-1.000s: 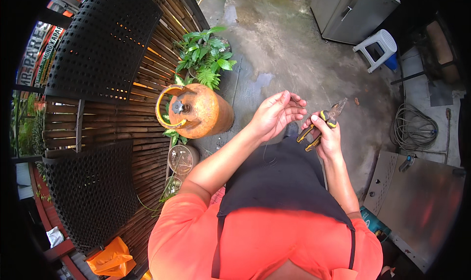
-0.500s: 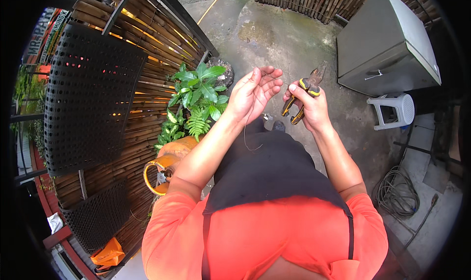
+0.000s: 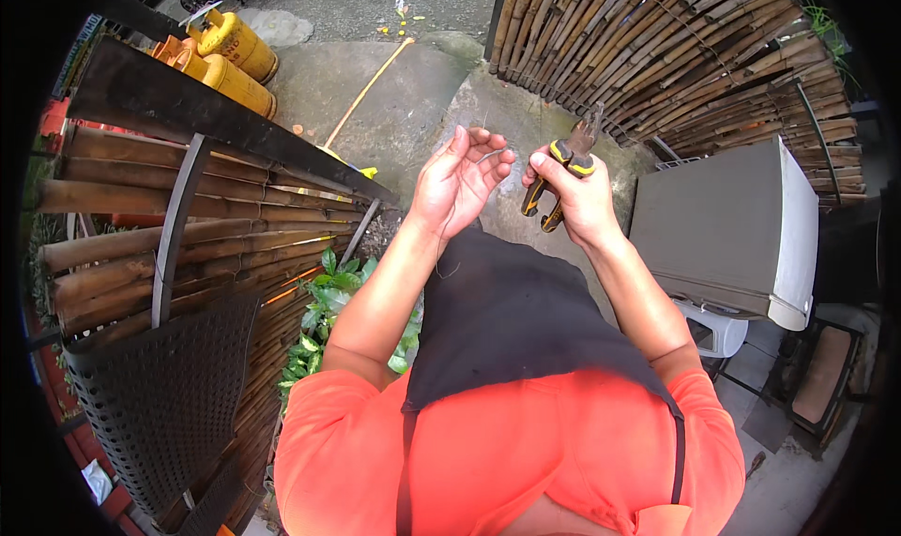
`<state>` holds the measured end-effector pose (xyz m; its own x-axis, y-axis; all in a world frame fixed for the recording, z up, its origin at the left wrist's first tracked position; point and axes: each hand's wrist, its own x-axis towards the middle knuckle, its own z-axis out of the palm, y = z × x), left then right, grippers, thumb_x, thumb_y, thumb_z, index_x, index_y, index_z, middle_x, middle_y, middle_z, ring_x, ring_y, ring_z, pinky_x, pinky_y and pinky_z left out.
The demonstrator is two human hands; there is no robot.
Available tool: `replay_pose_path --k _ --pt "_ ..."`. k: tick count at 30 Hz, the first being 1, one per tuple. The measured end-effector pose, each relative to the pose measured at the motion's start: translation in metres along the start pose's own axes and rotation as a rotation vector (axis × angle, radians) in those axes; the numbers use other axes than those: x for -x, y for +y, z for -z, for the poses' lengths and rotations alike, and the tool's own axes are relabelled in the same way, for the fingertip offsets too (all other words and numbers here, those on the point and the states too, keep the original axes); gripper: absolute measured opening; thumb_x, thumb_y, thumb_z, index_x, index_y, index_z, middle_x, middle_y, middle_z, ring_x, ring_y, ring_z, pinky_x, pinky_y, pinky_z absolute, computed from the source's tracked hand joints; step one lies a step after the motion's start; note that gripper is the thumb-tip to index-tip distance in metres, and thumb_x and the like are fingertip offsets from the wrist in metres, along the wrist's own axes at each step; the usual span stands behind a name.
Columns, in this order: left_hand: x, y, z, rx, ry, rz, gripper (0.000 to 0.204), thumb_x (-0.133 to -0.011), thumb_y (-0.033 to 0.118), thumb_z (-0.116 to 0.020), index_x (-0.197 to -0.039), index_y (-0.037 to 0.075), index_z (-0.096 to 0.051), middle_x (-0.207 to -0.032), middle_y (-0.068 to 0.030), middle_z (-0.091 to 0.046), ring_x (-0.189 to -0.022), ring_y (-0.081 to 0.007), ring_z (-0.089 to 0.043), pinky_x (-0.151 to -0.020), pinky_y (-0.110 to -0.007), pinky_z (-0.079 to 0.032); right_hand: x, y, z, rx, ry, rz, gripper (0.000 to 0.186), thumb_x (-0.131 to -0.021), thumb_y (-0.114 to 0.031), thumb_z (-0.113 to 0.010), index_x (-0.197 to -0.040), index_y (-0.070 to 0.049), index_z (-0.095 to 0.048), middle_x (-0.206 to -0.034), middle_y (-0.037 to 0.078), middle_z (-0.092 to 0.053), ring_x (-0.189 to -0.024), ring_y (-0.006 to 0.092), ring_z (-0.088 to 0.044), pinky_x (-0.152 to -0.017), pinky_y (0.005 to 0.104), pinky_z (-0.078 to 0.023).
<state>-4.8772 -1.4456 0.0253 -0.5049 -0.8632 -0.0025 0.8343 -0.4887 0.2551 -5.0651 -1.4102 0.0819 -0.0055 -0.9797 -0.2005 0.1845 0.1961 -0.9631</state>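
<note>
My right hand (image 3: 584, 196) is wrapped round a pair of pliers (image 3: 574, 156) with black and yellow handles and worn, brownish metal jaws. The jaws point up and away, clear of any object. To its left, my left hand (image 3: 457, 181) is turned palm up, with the thumb and curled fingers loosely closed on a thin wire. One end of the wire (image 3: 449, 266) hangs below the wrist in front of my black apron (image 3: 516, 311). The stretch at the fingers is very fine and hard to follow. A gap separates the two hands.
A bamboo fence (image 3: 122, 198) with black mesh (image 3: 178, 386) runs along the left, beside leafy plants (image 3: 328, 297). Yellow gas cylinders (image 3: 225, 62) and a bamboo pole (image 3: 371, 90) lie beyond. At right stand a grey fridge (image 3: 709, 217), a white stool (image 3: 718, 334) and another bamboo fence (image 3: 638, 48).
My view has tilted up and away, bringing in the gas cylinders and more of the far fence. Both hands keep their grips and appear slightly farther left.
</note>
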Motion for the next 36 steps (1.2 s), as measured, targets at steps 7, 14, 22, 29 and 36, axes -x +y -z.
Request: replay_pose_path --k 7,14,22,29,36 --pt "-0.136 0.130 0.020 0.007 -0.026 -0.123 0.037 -0.107 0.035 -0.044 -0.112 0.004 -0.063 -0.113 -0.0140 -0.068 -0.107 -0.0310 -0.066 -0.095 -0.042 -0.055 -0.212 -0.046 -0.041 0.145 -0.215 0.037 0.012 -0.092 -0.010 -0.069 -0.093 0.001 -0.067 -0.081 0.007 -0.069 -0.076 0.0144 -0.066 -0.071 0.0302 -0.052" --pt "-0.257 0.261 0.098 -0.007 0.048 -0.371 0.037 -0.107 0.034 -0.044 -0.115 0.003 -0.063 -0.116 -0.0146 -0.068 -0.110 -0.0318 -0.065 -0.096 -0.043 -0.054 -0.442 -0.040 -0.120 0.024 -0.453 -0.105 0.011 -0.093 -0.010 -0.068 -0.092 0.001 -0.066 -0.080 0.007 -0.067 -0.075 0.0153 -0.065 -0.070 0.0304 -0.053" --pt "-0.400 0.469 0.127 -0.245 0.392 -0.659 0.036 -0.106 0.030 -0.047 -0.116 -0.001 -0.061 -0.118 -0.0188 -0.067 -0.107 -0.0305 -0.067 -0.093 -0.040 -0.056 -0.735 -0.064 -0.254 0.026 -0.765 -0.209 0.010 -0.093 -0.009 -0.069 -0.094 0.001 -0.066 -0.082 0.007 -0.068 -0.077 0.0166 -0.066 -0.070 0.0322 -0.053" --pt "-0.517 0.657 0.216 -0.161 0.386 -0.742 0.041 -0.106 0.039 -0.045 -0.112 0.002 -0.062 -0.114 -0.0165 -0.068 -0.105 -0.0290 -0.068 -0.090 -0.039 -0.057 -0.939 -0.042 -0.388 -0.026 -0.832 -0.305 0.010 -0.093 -0.008 -0.069 -0.094 0.000 -0.065 -0.083 0.007 -0.068 -0.078 0.0158 -0.066 -0.070 0.0325 -0.053" --pt "-0.646 0.900 0.455 -0.181 0.199 -0.714 0.041 -0.105 0.039 -0.047 -0.105 0.002 -0.064 -0.108 -0.0157 -0.069 -0.103 -0.0281 -0.068 -0.089 -0.038 -0.057 -1.211 0.083 -0.550 0.103 -0.771 -0.114 0.012 -0.092 -0.010 -0.068 -0.086 0.000 -0.068 -0.079 0.007 -0.069 -0.075 0.0150 -0.066 -0.070 0.0310 -0.051"
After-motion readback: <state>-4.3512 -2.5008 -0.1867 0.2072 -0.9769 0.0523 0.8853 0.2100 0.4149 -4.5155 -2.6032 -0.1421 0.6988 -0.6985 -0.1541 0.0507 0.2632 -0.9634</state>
